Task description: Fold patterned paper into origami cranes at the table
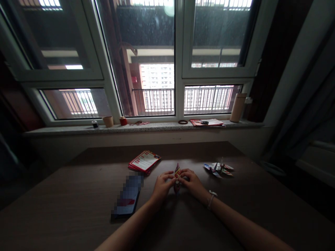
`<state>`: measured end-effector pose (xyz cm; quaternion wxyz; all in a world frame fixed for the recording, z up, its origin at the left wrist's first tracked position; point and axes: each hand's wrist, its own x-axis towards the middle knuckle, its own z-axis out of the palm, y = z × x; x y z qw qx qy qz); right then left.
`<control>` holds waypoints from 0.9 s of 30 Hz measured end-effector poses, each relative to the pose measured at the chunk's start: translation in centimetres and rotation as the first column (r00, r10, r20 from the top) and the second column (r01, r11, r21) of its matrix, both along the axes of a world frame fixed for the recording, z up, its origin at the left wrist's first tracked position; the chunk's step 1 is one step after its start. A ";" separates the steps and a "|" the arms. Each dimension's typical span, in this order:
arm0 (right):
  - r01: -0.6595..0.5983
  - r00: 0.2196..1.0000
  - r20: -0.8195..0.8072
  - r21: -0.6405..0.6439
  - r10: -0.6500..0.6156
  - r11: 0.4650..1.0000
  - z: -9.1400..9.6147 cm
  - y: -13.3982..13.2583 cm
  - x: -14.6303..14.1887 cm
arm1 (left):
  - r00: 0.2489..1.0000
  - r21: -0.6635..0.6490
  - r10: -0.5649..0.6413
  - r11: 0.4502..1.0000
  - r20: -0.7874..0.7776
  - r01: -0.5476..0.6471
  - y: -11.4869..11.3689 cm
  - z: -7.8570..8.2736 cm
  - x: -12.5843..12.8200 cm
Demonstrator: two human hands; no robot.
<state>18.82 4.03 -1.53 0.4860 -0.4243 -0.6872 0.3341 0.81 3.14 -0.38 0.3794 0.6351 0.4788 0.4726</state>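
Between my two hands is a small folded paper [177, 171], printed in red and yellow, with pointed ends toward and away from me. My left hand [163, 185] pinches its left side with thumb and fingers. From the right, my right hand [192, 182] grips the opposite side, a pale bracelet on its wrist. Left of my hands lies a stack of printed red and white sheets [144, 161]. Nearer to me on that side is a phone [128, 197], its screen blurred out. Several folded paper pieces [218, 168] sit together to the right.
The brown table [78, 195] reaches toward a stone windowsill [157, 127]. On the sill stand a tan cup [108, 121], a small red container [123, 121], a dark ring [183, 122], papers [209, 122] and a bottle [238, 108]. Windows rise behind it.
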 end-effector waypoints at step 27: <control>0.029 0.996 0.088 0.003 -0.030 1.000 -0.2 -0.2 -0.5 | 0.988 0.005 -0.025 1.000 -0.149 0.026 0.4 0.0 -0.3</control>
